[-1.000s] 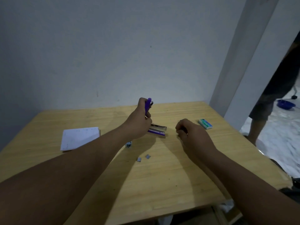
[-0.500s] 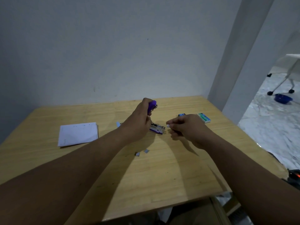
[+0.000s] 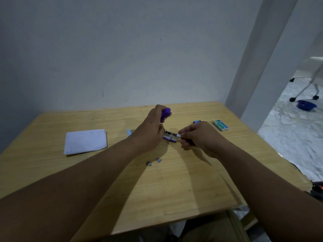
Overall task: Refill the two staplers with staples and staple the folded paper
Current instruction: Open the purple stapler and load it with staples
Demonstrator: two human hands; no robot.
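Note:
My left hand (image 3: 150,131) grips a purple stapler (image 3: 166,114) with its lid swung up; the open metal magazine (image 3: 170,137) points right, low over the wooden table (image 3: 174,189). My right hand (image 3: 197,135) pinches a small strip of staples (image 3: 179,135) at the front end of the magazine. A second, light blue stapler (image 3: 129,132) lies behind my left wrist, mostly hidden. The folded white paper (image 3: 85,141) rests flat on the table to the left. A green staple box (image 3: 220,125) sits at the right.
Two loose staple pieces (image 3: 154,162) lie on the table in front of my hands. A small blue and black object (image 3: 197,121) shows behind my right hand. A wall backs the table; a pillar (image 3: 253,58) and an open floor with a blue bowl (image 3: 306,105) lie to the right.
My right hand came in from the right with a staple strip and now holds it at the magazine's tip. The left hand lowered the stapler slightly. A person at the right edge has left view.

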